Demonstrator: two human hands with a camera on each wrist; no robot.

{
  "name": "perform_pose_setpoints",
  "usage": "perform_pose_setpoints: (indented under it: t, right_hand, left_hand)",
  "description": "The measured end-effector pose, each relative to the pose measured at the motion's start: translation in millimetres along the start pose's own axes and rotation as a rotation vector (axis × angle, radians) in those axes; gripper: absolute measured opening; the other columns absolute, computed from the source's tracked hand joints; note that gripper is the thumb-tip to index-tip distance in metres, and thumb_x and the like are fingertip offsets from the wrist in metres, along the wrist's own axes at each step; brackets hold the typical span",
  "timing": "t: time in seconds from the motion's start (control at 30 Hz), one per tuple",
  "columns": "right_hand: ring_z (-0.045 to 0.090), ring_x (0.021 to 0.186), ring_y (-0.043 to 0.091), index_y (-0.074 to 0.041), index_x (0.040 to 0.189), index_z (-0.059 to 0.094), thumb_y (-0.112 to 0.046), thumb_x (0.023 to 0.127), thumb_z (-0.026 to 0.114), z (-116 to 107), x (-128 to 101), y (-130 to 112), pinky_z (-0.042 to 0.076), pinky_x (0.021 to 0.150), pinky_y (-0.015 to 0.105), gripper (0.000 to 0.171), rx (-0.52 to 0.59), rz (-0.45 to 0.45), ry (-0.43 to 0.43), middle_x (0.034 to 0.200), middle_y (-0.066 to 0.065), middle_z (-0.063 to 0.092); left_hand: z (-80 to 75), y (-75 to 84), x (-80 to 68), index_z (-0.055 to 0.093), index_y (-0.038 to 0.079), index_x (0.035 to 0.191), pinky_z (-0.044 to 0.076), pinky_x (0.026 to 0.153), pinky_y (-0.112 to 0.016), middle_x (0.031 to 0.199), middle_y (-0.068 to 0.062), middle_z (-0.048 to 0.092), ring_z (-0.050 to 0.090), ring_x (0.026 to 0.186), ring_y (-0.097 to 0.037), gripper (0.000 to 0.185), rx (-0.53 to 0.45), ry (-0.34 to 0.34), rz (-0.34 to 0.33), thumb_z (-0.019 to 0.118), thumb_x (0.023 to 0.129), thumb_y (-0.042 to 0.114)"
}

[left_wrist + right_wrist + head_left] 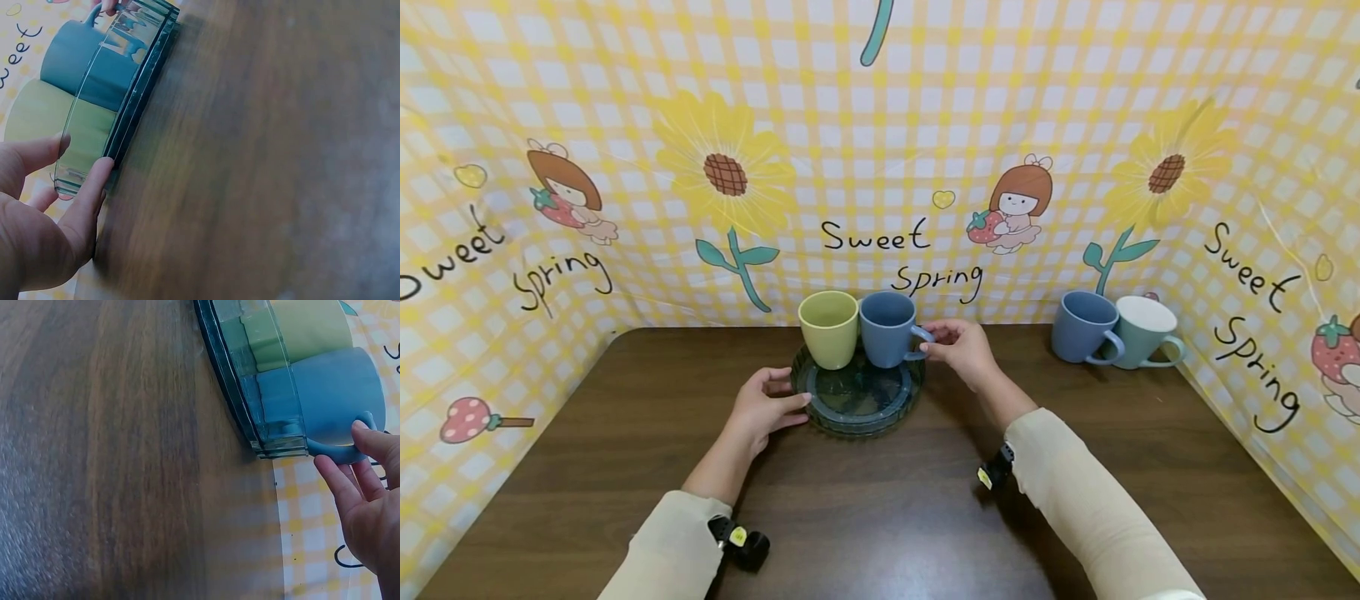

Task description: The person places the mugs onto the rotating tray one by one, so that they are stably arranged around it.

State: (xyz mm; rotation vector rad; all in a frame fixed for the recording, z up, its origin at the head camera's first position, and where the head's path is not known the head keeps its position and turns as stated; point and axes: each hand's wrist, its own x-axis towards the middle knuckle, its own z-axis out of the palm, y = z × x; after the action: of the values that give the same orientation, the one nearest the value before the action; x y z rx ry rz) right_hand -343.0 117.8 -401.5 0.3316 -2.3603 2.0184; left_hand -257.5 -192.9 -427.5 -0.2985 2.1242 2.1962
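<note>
Head view high; wrist views close

Blue mug (1081, 326), teal mug (1144, 332), touching perhaps.

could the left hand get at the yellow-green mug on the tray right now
Probably yes. The left hand holds the tray rim, the yellow-green mug stands just beyond it, and nothing lies between.

tabletop (262, 162) blurred, yellow cup (306, 328) cut off by edge
</note>
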Motion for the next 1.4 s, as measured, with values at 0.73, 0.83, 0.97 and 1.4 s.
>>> perform_pose_setpoints:
  t: [0.73, 0.83, 0.97, 1.4]
  right_hand:
    - [0.066, 0.092, 0.023, 0.003, 0.117, 0.068, 0.007, 0.086, 0.07, 5.9, -5.6, 5.6, 0.06, 0.074, 0.031, 0.031, -0.014, -0.035, 0.031, 0.111, 0.021, 0.067]
    - [0.065, 0.094, 0.023, 0.002, 0.118, 0.067, 0.006, 0.086, 0.07, 5.4, -7.2, 4.8, 0.06, 0.076, 0.031, 0.032, -0.006, -0.02, 0.038, 0.114, 0.022, 0.066]
    - [0.064, 0.096, 0.024, 0.003, 0.119, 0.066, 0.006, 0.086, 0.07, 4.5, -10.0, 3.8, 0.059, 0.077, 0.031, 0.034, 0.014, -0.011, 0.043, 0.117, 0.025, 0.063]
    - [0.062, 0.103, 0.029, 0.001, 0.12, 0.066, 0.004, 0.085, 0.073, 3.6, -21.6, 1.9, 0.058, 0.082, 0.031, 0.036, -0.026, -0.033, 0.074, 0.115, 0.02, 0.065]
  left_hand:
    - [-10.1, 4.1, -1.4, 0.04, -0.007, 0.141, 0.057, 0.086, -0.038, 0.135, -0.027, 0.042, 0.061, 0.101, -0.025, 0.06, 0.119, -0.014, 0.017, 0.07, 0.09, 0.005]
    - [-9.7, 6.5, 2.0, 0.042, -0.007, 0.14, 0.056, 0.088, -0.035, 0.135, -0.027, 0.043, 0.059, 0.102, -0.022, 0.059, 0.122, -0.006, 0.033, 0.07, 0.09, 0.004]
    - [-10.3, 8.2, 6.9, 0.043, -0.007, 0.14, 0.056, 0.089, -0.034, 0.136, -0.026, 0.044, 0.056, 0.106, -0.022, 0.058, 0.125, -0.004, 0.046, 0.069, 0.089, 0.003]
    - [-20.0, 6.8, 20.2, 0.047, -0.002, 0.141, 0.052, 0.096, -0.036, 0.14, -0.022, 0.043, 0.057, 0.104, -0.015, 0.055, 0.098, -0.024, 0.072, 0.068, 0.092, 0.007]
